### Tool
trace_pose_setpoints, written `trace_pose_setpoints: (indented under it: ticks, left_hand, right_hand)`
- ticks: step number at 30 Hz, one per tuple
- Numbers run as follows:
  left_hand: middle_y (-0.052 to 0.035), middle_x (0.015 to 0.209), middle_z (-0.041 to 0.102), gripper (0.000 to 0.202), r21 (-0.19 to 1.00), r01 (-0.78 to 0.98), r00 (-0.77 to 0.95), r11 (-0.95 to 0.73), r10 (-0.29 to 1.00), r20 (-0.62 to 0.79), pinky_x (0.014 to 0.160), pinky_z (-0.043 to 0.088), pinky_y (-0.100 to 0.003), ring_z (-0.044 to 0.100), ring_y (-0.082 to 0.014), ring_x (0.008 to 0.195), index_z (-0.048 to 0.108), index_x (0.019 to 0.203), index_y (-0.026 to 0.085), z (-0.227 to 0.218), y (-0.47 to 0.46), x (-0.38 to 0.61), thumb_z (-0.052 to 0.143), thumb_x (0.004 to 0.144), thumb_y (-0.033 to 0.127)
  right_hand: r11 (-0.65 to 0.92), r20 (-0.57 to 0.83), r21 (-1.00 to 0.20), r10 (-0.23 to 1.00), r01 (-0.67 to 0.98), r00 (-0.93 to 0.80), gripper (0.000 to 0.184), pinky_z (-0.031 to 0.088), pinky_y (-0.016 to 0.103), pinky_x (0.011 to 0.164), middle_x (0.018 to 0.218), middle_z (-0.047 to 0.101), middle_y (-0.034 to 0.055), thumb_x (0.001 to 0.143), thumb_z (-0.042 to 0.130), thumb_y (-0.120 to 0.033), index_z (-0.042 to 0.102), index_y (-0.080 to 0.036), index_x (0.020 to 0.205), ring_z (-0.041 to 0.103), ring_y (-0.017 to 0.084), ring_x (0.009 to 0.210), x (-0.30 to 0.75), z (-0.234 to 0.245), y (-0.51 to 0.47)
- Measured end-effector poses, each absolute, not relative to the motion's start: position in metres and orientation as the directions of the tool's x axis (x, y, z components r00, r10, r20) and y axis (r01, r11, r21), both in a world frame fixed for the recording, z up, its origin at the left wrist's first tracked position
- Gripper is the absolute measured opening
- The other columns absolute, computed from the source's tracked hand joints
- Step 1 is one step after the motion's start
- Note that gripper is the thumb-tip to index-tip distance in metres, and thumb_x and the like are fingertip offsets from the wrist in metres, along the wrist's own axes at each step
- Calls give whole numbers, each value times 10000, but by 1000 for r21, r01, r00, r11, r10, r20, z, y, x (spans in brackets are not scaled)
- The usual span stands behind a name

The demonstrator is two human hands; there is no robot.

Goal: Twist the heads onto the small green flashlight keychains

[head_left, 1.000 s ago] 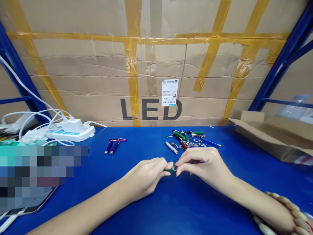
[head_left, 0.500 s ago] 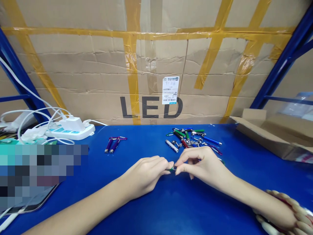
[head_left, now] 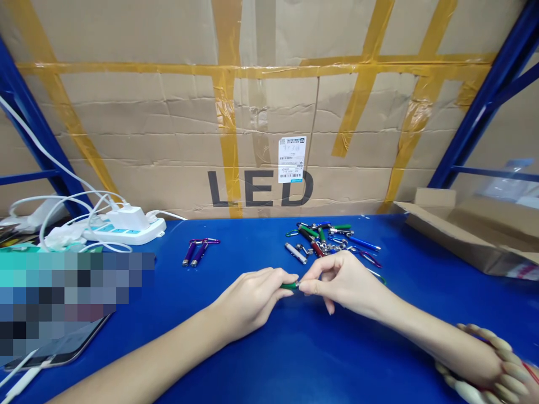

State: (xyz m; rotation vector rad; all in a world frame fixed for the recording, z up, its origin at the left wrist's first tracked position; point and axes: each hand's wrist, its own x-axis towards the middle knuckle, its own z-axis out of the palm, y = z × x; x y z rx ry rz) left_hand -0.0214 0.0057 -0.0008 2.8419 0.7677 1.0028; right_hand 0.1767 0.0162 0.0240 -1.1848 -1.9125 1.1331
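Observation:
My left hand is closed, pinching a small green keychain flashlight between thumb and fingers; most of its body is hidden. At its silvery end, my right hand pinches with thumb and forefinger, and the small metal part there is largely covered by the fingertips. Behind my right hand lies a loose pile of keychain flashlights in green, red, blue and black, mixed with clips and metal links. A silver flashlight lies at the pile's left edge. Farther left, two purple flashlights lie side by side with a purple carabiner.
A white power strip with plugs and cables stands at the back left. Below it lies a phone-like device, partly blurred out. An open cardboard box sits at right. A large taped carton walls the back of the blue table.
The fingers have shifted slightly, and more of the green flashlight body shows between my left thumb and fingers. My right fingertips remain at its metal end. The view has tilted a little.

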Motion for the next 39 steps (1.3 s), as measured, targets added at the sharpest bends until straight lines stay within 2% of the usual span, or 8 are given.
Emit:
trace_pose_setpoints:
  ticks: [4, 7, 12, 16, 23, 33, 36, 39]
  left_hand:
    - [-45, 1077, 625, 234, 342, 493, 635, -800, 599, 488, 823, 488, -256, 605, -155, 948, 460, 1153, 207, 1, 5, -20, 378, 934, 205]
    - [-40, 1096, 624, 259, 373, 539, 600, -755, 655, 459, 847, 482, -290, 597, -171, 961, 469, 1176, 213, 2, 6, -19, 399, 927, 208]
    - [-26, 1074, 631, 214, 375, 509, 618, -775, 632, 468, 835, 472, -292, 589, -167, 946, 519, 1098, 221, 3, 6, -18, 411, 920, 172]
    - [-39, 932, 642, 109, 392, 485, 633, -782, 623, 461, 743, 485, -249, 607, -160, 854, 528, 942, 179, 0, 5, -19, 428, 905, 157]
    - [-44, 812, 609, 131, 286, 472, 687, -834, 551, 473, 643, 464, -245, 582, -162, 726, 483, 853, 170, -3, 5, -20, 373, 922, 180]
    - [-46, 777, 614, 158, 169, 466, 685, -868, 476, 552, 604, 456, -242, 573, -154, 665, 490, 881, 161, -5, 2, -19, 342, 932, 181]
    - [-60, 786, 628, 178, 143, 469, 704, -872, 467, 536, 617, 466, -247, 588, -159, 684, 503, 892, 152, -5, 2, -19, 335, 939, 190]
    - [-64, 787, 636, 217, 116, 457, 739, -882, 448, 503, 634, 471, -250, 595, -158, 692, 525, 881, 153, -4, 2, -20, 321, 945, 186]
  right_hand:
    - [288, 109, -879, 898, 380, -427, 279, 374, 182, 369, 538, 639, 33, 649, 716, -406, 684, -128, 649, 530, 99, 356, 180, 23, 22]
    - [335, 158, -869, 885, 365, -438, 286, 397, 187, 380, 572, 651, 35, 664, 710, -413, 688, -128, 664, 532, 96, 365, 180, 23, 25]
    - [378, 202, -847, 879, 374, -432, 330, 395, 188, 383, 601, 660, 36, 662, 719, -457, 691, -129, 679, 527, 89, 366, 180, 22, 26]
    - [545, 301, -739, 793, 396, -530, 357, 402, 190, 390, 558, 632, 22, 692, 699, -489, 689, -134, 660, 541, 98, 380, 183, 24, 25]
    - [882, 521, -374, 455, 287, -722, 391, 458, 216, 521, 640, 654, 47, 908, 466, -417, 686, -155, 719, 588, 120, 545, 185, 22, 22]
    - [912, 482, -232, 410, 338, -775, 407, 405, 252, 568, 634, 585, 56, 960, 362, -312, 666, -142, 748, 508, 138, 590, 185, 24, 14]
    - [890, 456, -298, 451, 346, -767, 447, 410, 253, 582, 629, 589, 60, 959, 350, -342, 660, -134, 712, 517, 141, 602, 182, 24, 11]
    - [741, 321, -543, 617, 395, -718, 464, 410, 221, 527, 580, 591, 36, 919, 421, -440, 647, -142, 643, 527, 121, 541, 178, 23, 9]
